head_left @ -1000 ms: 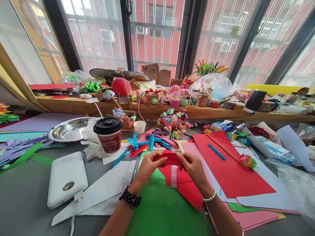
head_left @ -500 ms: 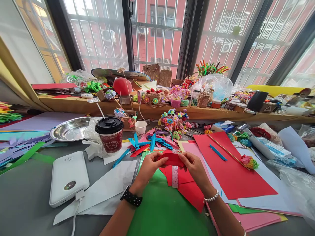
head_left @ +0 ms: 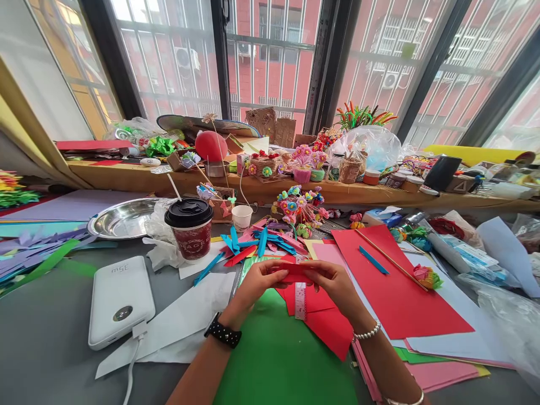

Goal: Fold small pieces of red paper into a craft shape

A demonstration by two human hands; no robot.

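Observation:
A small folded piece of red paper (head_left: 296, 272) is stretched between my two hands. My left hand (head_left: 262, 279) pinches its left end with thumb and fingers. At the other end, my right hand (head_left: 331, 281) is closed on the paper, thumb in front. Beneath the hands lie a pink-and-white ruler (head_left: 300, 304) and larger red paper pieces (head_left: 327, 332). These rest on a green mat (head_left: 282, 360). Just beyond the hands is a heap of folded blue paper strips (head_left: 262, 242), mixed with red and pink ones.
A lidded coffee cup (head_left: 189, 236), a white power bank (head_left: 122, 304) with its cable and a steel basin (head_left: 122, 219) stand on the left. Red sheets (head_left: 400, 287) and a stick with a paper flower (head_left: 426, 275) lie right. Crafts crowd the window ledge (head_left: 169, 183).
My right hand's fingers have shifted inward along the red paper, toward the left hand. The left hand keeps its hold. The camera view has moved slightly.

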